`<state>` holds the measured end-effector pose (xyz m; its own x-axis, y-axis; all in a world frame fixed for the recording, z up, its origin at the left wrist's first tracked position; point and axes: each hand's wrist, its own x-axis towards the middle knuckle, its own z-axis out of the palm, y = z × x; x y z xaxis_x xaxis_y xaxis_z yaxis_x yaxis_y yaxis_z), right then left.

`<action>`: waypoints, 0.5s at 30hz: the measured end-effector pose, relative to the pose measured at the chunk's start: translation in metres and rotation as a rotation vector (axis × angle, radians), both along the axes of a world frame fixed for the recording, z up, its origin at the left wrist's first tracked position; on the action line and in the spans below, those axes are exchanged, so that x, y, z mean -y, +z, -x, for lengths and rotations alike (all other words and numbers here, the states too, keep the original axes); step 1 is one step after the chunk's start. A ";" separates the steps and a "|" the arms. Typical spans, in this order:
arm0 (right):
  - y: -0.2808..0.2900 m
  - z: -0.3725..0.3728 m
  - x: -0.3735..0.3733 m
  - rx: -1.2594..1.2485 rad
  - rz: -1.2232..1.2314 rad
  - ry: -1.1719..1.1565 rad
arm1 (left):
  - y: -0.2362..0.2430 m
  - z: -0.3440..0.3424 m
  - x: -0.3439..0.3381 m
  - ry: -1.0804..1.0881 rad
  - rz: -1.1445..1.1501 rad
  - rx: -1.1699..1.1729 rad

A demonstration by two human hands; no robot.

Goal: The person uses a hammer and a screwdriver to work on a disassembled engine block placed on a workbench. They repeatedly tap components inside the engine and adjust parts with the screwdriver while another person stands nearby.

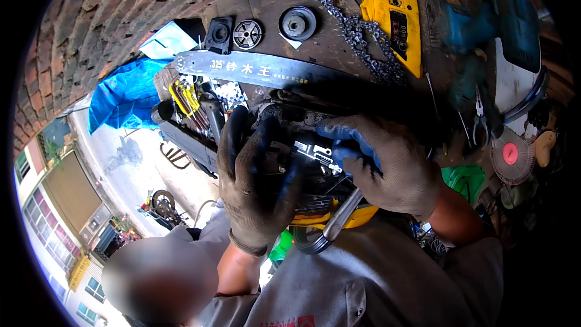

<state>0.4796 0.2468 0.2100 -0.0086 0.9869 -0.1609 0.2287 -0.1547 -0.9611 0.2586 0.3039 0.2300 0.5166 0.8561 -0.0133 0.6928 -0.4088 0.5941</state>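
Note:
My left hand, in a grey-brown work glove with dark palm, has its fingers curved over a dark, greasy chainsaw body. My right hand, gloved alike, has curled fingers at the body's right side; what they hold is hidden. Small silver metal parts show between the hands. A long steel tool slants below the right hand, over a yellow casing. Behind the hands lies a silver guide bar, with loose hex keys to the left.
The bench bears round parts, a chain, a yellow cover, teal power tools, pliers and a fan. A brick wall, blue tarp, motorbike and blurred person are at left.

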 end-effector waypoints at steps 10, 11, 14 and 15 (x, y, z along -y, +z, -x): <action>0.001 -0.015 -0.014 0.014 0.108 0.287 | 0.007 -0.006 -0.003 0.017 0.017 -0.030; 0.001 -0.016 -0.014 0.021 0.081 0.295 | 0.007 -0.006 -0.003 0.019 0.025 -0.033; 0.000 -0.019 -0.017 0.027 0.024 0.320 | 0.009 -0.005 -0.005 -0.011 0.017 -0.083; -0.003 -0.019 -0.018 0.018 0.020 0.329 | 0.009 -0.006 -0.006 -0.011 0.019 -0.090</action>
